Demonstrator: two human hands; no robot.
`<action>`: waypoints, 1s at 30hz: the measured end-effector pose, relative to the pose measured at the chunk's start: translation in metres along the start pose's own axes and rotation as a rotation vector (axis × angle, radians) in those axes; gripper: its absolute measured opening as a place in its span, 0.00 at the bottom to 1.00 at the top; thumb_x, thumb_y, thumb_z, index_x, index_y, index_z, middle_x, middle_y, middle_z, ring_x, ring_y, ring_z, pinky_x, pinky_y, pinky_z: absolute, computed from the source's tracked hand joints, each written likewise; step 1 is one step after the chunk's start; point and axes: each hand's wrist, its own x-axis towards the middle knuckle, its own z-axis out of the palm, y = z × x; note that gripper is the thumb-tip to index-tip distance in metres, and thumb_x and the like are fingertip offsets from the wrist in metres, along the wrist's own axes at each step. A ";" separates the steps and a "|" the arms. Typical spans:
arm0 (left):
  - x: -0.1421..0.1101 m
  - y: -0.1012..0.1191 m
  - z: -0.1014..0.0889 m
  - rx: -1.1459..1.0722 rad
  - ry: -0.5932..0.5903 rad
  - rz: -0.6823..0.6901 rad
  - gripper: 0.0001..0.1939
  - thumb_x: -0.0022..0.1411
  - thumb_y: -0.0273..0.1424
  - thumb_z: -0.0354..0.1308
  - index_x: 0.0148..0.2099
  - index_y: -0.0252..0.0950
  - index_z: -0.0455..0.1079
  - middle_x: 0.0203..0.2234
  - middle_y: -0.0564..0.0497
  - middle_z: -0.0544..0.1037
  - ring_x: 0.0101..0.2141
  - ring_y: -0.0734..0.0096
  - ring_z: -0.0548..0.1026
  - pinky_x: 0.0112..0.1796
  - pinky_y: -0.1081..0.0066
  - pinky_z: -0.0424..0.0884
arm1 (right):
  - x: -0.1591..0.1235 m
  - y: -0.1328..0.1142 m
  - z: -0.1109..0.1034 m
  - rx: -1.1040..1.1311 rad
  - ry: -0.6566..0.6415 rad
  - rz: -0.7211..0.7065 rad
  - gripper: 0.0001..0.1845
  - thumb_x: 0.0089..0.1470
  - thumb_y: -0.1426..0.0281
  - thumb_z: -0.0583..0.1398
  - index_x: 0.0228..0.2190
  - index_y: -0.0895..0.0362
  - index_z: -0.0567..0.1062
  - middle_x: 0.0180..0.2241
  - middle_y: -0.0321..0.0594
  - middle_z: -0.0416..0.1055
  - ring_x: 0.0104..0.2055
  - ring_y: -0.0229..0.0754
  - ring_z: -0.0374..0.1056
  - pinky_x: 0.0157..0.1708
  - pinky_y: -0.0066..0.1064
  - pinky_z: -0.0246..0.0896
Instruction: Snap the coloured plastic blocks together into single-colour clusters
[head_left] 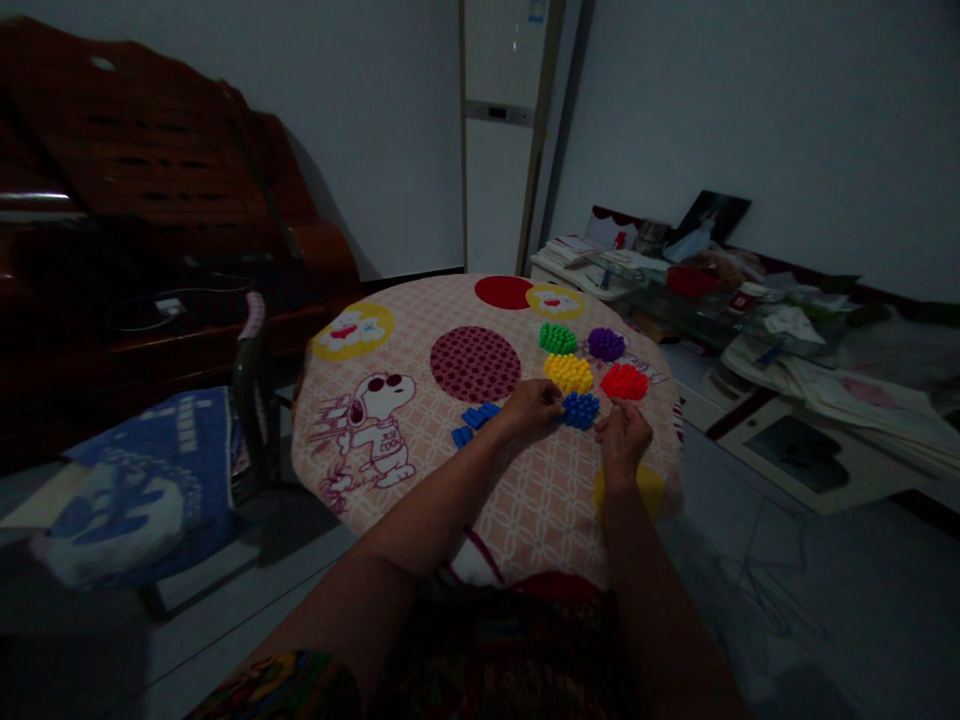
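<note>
A cluster of small blue pieces with rounded tips, standing close together, lies between my two hands. My left hand reaches in from its left side, fingers curled and tips at the cluster's edge; whatever they grip is hidden. To the right, my right hand is closed in a pinch just beside the cluster, and what it holds is too small to make out. Behind sit similar clusters: yellow, red, green and purple. Several loose blue sticks lie left of my left wrist.
The round table wears a patterned cloth with a cartoon dog. At left stand a chair with a blue cover and a wooden bench. A cluttered glass stand runs along the right wall. A tall white cabinet-like unit stands behind.
</note>
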 end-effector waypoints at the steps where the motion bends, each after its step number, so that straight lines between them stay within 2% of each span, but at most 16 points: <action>1: 0.000 -0.001 -0.001 -0.037 -0.027 -0.011 0.17 0.51 0.28 0.68 0.46 0.33 0.76 0.37 0.49 0.81 0.35 0.70 0.78 0.38 0.72 0.73 | 0.000 0.000 0.000 0.009 0.017 0.004 0.26 0.55 0.59 0.51 0.45 0.62 0.78 0.19 0.34 0.69 0.20 0.40 0.66 0.24 0.30 0.63; 3: -0.002 -0.003 -0.001 -0.104 -0.065 -0.033 0.26 0.45 0.24 0.70 0.50 0.33 0.74 0.40 0.49 0.81 0.33 0.71 0.78 0.36 0.74 0.73 | 0.001 -0.001 0.001 0.026 0.041 0.014 0.25 0.53 0.60 0.52 0.43 0.62 0.79 0.21 0.36 0.71 0.20 0.40 0.67 0.24 0.30 0.64; 5: -0.003 -0.002 -0.001 -0.137 -0.065 -0.051 0.30 0.42 0.22 0.71 0.51 0.33 0.72 0.43 0.48 0.80 0.33 0.73 0.77 0.33 0.75 0.72 | 0.001 -0.002 0.002 0.040 0.041 0.028 0.25 0.52 0.61 0.53 0.43 0.61 0.79 0.23 0.37 0.73 0.21 0.40 0.68 0.24 0.30 0.65; 7: -0.004 0.001 0.000 -0.135 -0.031 -0.051 0.28 0.43 0.22 0.69 0.49 0.33 0.73 0.42 0.49 0.80 0.33 0.73 0.77 0.34 0.75 0.72 | 0.002 -0.003 0.003 0.053 0.035 0.042 0.25 0.51 0.61 0.53 0.43 0.62 0.79 0.23 0.38 0.74 0.22 0.41 0.68 0.24 0.31 0.65; 11: -0.003 0.005 0.004 -0.127 0.048 -0.030 0.16 0.50 0.23 0.65 0.43 0.32 0.74 0.36 0.51 0.80 0.34 0.72 0.77 0.38 0.72 0.73 | 0.002 -0.005 0.003 0.053 0.029 0.052 0.25 0.52 0.60 0.53 0.42 0.62 0.79 0.24 0.39 0.75 0.21 0.41 0.68 0.24 0.31 0.65; 15: -0.003 0.002 0.012 -0.163 0.075 -0.078 0.16 0.49 0.21 0.64 0.43 0.31 0.75 0.34 0.51 0.80 0.34 0.71 0.76 0.37 0.73 0.72 | 0.001 -0.006 0.002 0.031 0.056 0.033 0.23 0.52 0.61 0.53 0.40 0.61 0.79 0.25 0.40 0.76 0.22 0.41 0.69 0.26 0.31 0.66; 21: -0.004 0.000 0.019 -0.155 0.012 -0.091 0.17 0.49 0.20 0.63 0.44 0.31 0.76 0.33 0.51 0.80 0.32 0.72 0.76 0.35 0.73 0.72 | 0.001 -0.005 0.002 0.025 0.055 0.021 0.21 0.52 0.62 0.53 0.39 0.60 0.79 0.27 0.41 0.77 0.23 0.42 0.71 0.27 0.32 0.67; 23: -0.001 0.000 0.011 -0.122 0.046 -0.080 0.20 0.49 0.20 0.62 0.47 0.32 0.75 0.36 0.50 0.80 0.33 0.72 0.76 0.35 0.74 0.72 | 0.001 -0.004 0.001 0.038 0.055 0.027 0.21 0.52 0.62 0.53 0.39 0.59 0.79 0.27 0.41 0.77 0.23 0.42 0.71 0.27 0.31 0.67; 25: 0.000 -0.003 -0.006 -0.066 0.106 -0.039 0.21 0.50 0.21 0.62 0.48 0.32 0.75 0.38 0.49 0.81 0.33 0.72 0.77 0.36 0.74 0.72 | 0.000 -0.005 0.001 0.053 0.056 0.038 0.21 0.52 0.61 0.53 0.39 0.59 0.79 0.28 0.41 0.77 0.24 0.41 0.71 0.27 0.31 0.67; 27: -0.002 -0.009 -0.031 0.018 0.159 -0.001 0.18 0.53 0.23 0.63 0.48 0.32 0.75 0.38 0.48 0.81 0.34 0.71 0.77 0.37 0.74 0.71 | -0.001 -0.008 0.000 0.059 0.062 0.047 0.21 0.52 0.61 0.54 0.39 0.59 0.78 0.28 0.42 0.77 0.24 0.41 0.71 0.26 0.31 0.67; 30: -0.014 -0.021 -0.072 0.196 0.153 -0.071 0.11 0.54 0.27 0.64 0.41 0.33 0.78 0.33 0.49 0.81 0.34 0.68 0.77 0.36 0.74 0.69 | -0.003 -0.011 0.000 0.057 0.070 0.040 0.20 0.52 0.62 0.54 0.38 0.60 0.78 0.28 0.42 0.77 0.23 0.41 0.70 0.26 0.31 0.67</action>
